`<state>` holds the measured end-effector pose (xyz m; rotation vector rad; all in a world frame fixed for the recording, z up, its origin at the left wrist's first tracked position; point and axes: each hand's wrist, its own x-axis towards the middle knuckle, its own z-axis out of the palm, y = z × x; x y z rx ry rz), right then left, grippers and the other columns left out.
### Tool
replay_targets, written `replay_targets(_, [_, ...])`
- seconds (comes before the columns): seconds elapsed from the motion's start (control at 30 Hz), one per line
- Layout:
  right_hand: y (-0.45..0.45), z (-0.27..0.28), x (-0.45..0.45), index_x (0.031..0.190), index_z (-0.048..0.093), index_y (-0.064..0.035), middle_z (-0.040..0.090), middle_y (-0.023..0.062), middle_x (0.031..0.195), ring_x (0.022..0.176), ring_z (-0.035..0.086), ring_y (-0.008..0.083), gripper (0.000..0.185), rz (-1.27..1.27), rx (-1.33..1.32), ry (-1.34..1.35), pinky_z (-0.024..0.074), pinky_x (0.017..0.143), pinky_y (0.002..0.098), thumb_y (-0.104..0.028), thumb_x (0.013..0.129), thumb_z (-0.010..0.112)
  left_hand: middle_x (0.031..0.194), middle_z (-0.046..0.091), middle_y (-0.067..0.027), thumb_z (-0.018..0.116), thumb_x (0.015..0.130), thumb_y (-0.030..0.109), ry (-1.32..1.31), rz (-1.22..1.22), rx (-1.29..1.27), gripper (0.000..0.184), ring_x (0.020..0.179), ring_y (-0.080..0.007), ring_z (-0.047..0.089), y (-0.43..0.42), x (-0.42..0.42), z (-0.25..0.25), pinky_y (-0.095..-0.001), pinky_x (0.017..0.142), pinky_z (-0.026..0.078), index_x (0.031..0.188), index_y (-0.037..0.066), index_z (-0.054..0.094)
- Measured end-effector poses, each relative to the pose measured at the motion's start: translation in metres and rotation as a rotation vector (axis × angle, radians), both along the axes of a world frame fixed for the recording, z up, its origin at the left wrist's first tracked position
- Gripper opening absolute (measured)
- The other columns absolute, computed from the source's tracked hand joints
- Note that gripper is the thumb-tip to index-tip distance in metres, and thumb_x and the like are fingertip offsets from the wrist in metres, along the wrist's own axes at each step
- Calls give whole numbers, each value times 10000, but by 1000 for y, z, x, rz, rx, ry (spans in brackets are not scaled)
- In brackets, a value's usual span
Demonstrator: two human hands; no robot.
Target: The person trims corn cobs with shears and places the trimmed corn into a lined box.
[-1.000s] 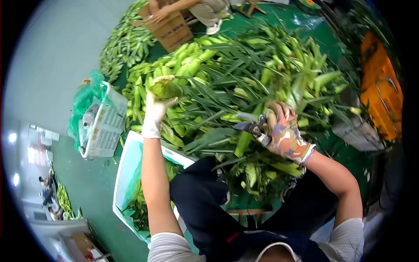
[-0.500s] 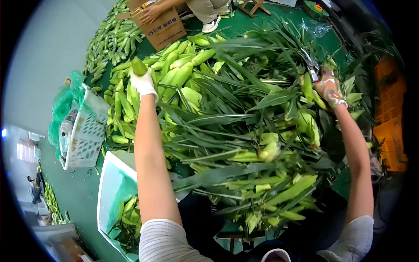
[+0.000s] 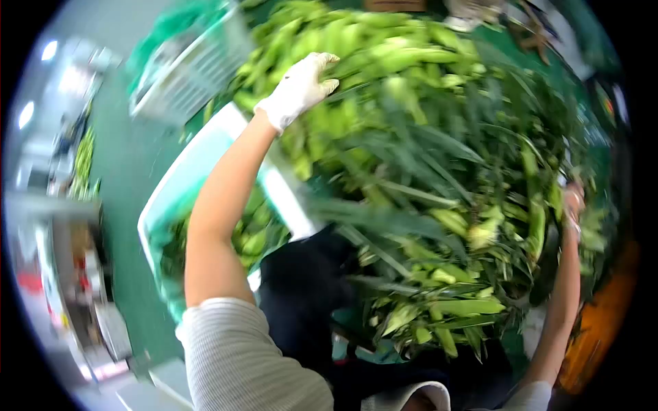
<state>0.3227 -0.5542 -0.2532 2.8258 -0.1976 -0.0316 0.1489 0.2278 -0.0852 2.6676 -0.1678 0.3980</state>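
My left hand (image 3: pixel 301 89), in a white glove, reaches over the edge of a heap of corn ears in green husks (image 3: pixel 336 51). Its thumb stands apart from the fingers, and nothing shows in it. At the far right, my right hand (image 3: pixel 573 202) is smeared by motion, its fingers closed around a shiny metal tool (image 3: pixel 563 179) whose kind I cannot make out. It is beside the pile of long green corn leaves and stalks (image 3: pixel 439 151). Husked corn ears also lie among the leaves in front of me (image 3: pixel 466 306).
A white foam box (image 3: pixel 156 198) lined with green netting stands at my left, with green husks inside. Beyond it is a white slotted basket (image 3: pixel 199 68) with green netting. An orange crate (image 3: pixel 596 329) is at the lower right. A cardboard box (image 3: pixel 395 5) shows at the top edge.
My view has swung left. My left hand has let go of the corn ear it held and has opened, now closer to the foam box. My right hand stays by the leaves.
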Motion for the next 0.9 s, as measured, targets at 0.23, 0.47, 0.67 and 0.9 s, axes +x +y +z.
replay_targets(0.23, [103, 39, -90, 1392, 359, -86, 385, 168, 1419, 1273, 396, 317, 671, 162, -241, -155, 355, 1030, 426, -387, 830, 568, 876, 646, -220, 581, 815, 220, 433, 1011, 14, 221, 838, -364, 633, 170, -367, -62, -421, 750, 502, 930, 40, 636])
replay_targets(0.47, [114, 160, -55, 1382, 392, -93, 371, 82, 1438, 1258, 395, 290, 618, 164, -725, 79, 346, 1024, 429, -445, 881, 471, 913, 656, -181, 629, 722, 194, 768, 610, -88, 226, 874, -352, 623, 166, -517, -165, -424, 795, 494, 908, 69, 655])
replay_targets(0.67, [243, 312, -164, 1352, 417, -29, 442, 204, 1364, 1239, 433, 373, 852, 64, -272, -335, 393, 985, 466, -549, 721, 654, 1094, 624, -152, 737, 603, 266, 940, 376, 11, 598, 1036, -319, 586, 146, -489, -144, -384, 888, 473, 1154, 92, 579])
replay_targets(0.9, [352, 292, -357, 1238, 451, -6, 572, 205, 1127, 1011, 566, 331, 556, 578, 487, -439, 461, 878, 405, -182, 771, 696, 1176, 590, -103, 638, 773, 70, 448, 290, -969, 571, 1045, -189, 559, 156, -379, -21, -313, 936, 428, 1303, -24, 447])
